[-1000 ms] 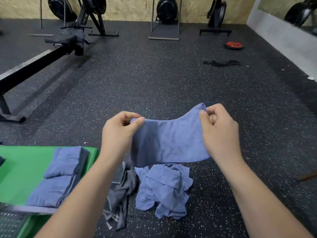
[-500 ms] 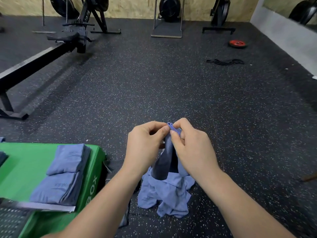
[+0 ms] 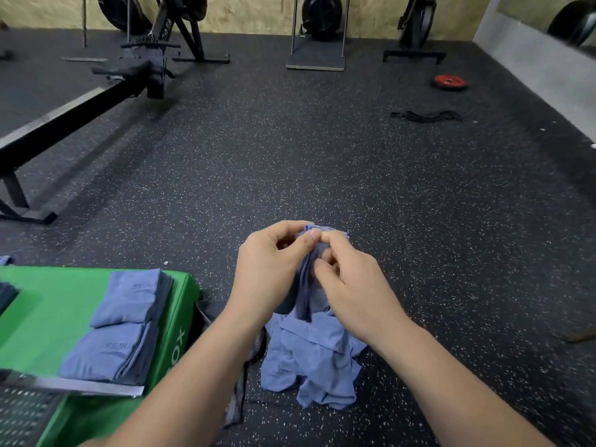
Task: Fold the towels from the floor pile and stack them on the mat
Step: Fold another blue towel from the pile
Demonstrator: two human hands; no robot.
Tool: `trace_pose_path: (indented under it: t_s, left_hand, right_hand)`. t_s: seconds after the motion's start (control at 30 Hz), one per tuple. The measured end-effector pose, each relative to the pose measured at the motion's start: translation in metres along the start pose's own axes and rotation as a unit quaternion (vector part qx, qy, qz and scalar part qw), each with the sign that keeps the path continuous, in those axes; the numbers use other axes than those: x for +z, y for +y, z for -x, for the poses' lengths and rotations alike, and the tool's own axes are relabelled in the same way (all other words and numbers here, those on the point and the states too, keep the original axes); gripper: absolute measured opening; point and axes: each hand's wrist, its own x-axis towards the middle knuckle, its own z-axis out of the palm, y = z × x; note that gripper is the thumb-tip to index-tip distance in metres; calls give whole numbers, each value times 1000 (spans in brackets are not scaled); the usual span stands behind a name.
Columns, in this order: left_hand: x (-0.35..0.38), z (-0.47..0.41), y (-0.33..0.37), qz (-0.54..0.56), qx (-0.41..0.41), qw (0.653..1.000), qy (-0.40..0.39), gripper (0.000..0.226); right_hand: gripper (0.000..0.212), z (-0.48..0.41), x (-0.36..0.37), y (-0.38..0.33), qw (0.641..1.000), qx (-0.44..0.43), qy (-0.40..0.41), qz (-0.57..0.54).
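Rowing machine [image 3: 64, 124]: black, far left, its rail running back across the speckled dark floor [image 3: 322, 156].
Mat [image 3: 48, 317]: bright green and thick like a block, at the lower left; white lettering on its side face is only partly readable.
Folded towels [image 3: 132, 298]: blue-grey, lying on the mat in two neat stacks, one just behind the other and touching. Each top face carries faint printed letters, and the layered edges show along the right side.
Grey cloth [image 3: 237, 398]: a striped, darker piece crumpled on the floor between the mat and the blue heap, partly hidden by the left forearm.
Left hand [image 3: 267, 272]: raised over the heap, fingers curled, thumb and fingertips pinching the top edge of the cloth.
Held towel [image 3: 306, 295]: blue-grey and thin, gathered into a narrow vertical fold between the two hands. Its top corners bunch together at the fingertips and its lower end hangs down to the heap below.
Floor pile [image 3: 316, 359]: loose blue-grey towels in a rumpled mound directly beneath the hands — creased and unfolded, edges splayed on the floor.
Right hand [image 3: 354, 285]: close against the left one, fingers curled, forefinger and thumb nipping the same top edge.
Black band [image 3: 425, 117]: lying flat, far right, well away.
Red weight plate [image 3: 450, 81]: on the floor beyond the band.
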Motion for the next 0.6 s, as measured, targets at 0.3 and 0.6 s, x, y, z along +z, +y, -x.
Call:
trace_pose_path:
  t_s: [0.3, 0.6]
  left_hand:
    - [-12, -8, -1, -47, 56, 997, -25, 30]
    - [-12, -4, 6, -81, 90, 983, -135, 60]
  right_hand:
    - [46, -6, -8, 1, 996, 14, -19, -81]
    - [59, -10, -25, 8, 998, -27, 3, 54]
